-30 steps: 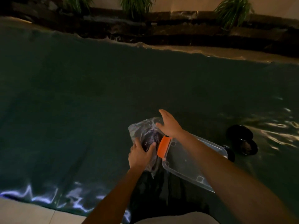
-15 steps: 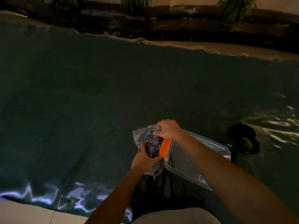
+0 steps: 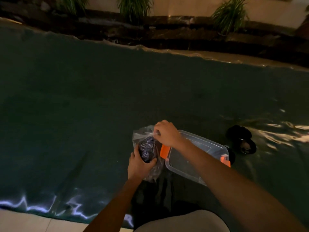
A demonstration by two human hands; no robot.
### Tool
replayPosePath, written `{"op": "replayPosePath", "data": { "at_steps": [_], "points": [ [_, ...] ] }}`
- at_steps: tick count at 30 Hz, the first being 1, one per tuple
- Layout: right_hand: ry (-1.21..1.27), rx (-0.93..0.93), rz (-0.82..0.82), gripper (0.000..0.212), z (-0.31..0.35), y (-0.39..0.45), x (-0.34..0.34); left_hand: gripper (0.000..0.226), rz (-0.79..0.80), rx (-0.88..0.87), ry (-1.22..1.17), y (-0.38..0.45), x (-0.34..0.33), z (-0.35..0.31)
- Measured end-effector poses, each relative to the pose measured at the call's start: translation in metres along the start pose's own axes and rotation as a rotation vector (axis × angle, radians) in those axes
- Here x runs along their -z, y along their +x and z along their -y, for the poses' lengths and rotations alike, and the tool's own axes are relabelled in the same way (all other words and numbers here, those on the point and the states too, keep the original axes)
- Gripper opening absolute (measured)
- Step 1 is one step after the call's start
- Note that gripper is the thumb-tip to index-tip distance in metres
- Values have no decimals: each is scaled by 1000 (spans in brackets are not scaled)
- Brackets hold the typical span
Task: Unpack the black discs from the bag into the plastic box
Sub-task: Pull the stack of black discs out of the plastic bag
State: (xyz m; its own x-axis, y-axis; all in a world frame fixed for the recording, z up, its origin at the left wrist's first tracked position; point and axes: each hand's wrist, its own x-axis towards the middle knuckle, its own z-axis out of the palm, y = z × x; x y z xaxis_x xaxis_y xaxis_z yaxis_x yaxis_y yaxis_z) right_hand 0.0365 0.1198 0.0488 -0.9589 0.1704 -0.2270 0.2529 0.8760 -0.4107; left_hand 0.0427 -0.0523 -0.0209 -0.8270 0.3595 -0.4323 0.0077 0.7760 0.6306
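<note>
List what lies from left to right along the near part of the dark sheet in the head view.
Left hand gripping the bag of black discs → orange latch → clear plastic box → loose black discs on the sheet.

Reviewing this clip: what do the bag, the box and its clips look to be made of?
Bag: thin clear plastic film, glossy; it crinkles and shows the dark discs through it.
Box: rigid translucent plastic, smooth; the dark sheet shows through its walls.
Clips: opaque orange, probably moulded plastic; the dim light leaves the finish uncertain.
</note>
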Motion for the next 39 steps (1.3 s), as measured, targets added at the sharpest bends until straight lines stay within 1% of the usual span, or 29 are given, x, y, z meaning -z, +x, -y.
{"op": "replayPosePath", "data": {
  "at_steps": [3,6,10,14,18,19,21,24,28,29,30,31,33,34,35,36,38,39],
  "points": [
    [53,46,-88,8,7,-9,3,101,-52,-46,-9,-4,11,4],
    [112,92,-154,11,16,-25,5,102,-98,-76,-34,-7,22,9],
    [168,91,-173,8,25,-53,5,103,-151,-129,-43,-17,34,12],
    [130,129,-225,12,28,-74,13,103,-166,-194,-25,-31,37,10],
    [86,150,-280,9,21,-92,22,103,-206,-215,-57,-44,33,2],
    [93,144,-268,8,20,-96,24,102,-217,-216,-61,-45,32,0],
    [111,130,-188,3,17,-103,29,101,-237,-214,-75,-51,29,-4],
    [129,124,-51,13,13,-114,34,101,-244,-244,-83,-60,26,-11],
    [260,148,137,14,4,-133,44,99,-225,-276,-102,-75,17,-13],
    [320,144,141,15,1,-136,48,99,-221,-282,-104,-79,16,-13],
    [404,123,97,17,-1,-140,52,99,-214,-282,-107,-83,14,-13],
    [484,98,-8,16,-4,-141,56,99,-210,-285,-111,-87,12,-13],
    [586,55,-287,13,-8,-141,63,98,-207,-303,-120,-97,10,-15],
    [623,31,-364,14,-9,-139,64,98,-204,-315,-119,-100,9,-17],
    [656,15,-378,14,-10,-138,65,98,-206,-334,-112,-105,8,-20],
    [675,7,-345,15,-10,-137,65,98,-205,-351,-107,-108,7,-22],
    [671,-7,-227,19,-8,-131,58,98,-197,-351,-95,-111,8,-25],
    [668,-18,-202,22,-12,-134,54,98,-190,-350,-82,-116,5,-30]
  ]
}}
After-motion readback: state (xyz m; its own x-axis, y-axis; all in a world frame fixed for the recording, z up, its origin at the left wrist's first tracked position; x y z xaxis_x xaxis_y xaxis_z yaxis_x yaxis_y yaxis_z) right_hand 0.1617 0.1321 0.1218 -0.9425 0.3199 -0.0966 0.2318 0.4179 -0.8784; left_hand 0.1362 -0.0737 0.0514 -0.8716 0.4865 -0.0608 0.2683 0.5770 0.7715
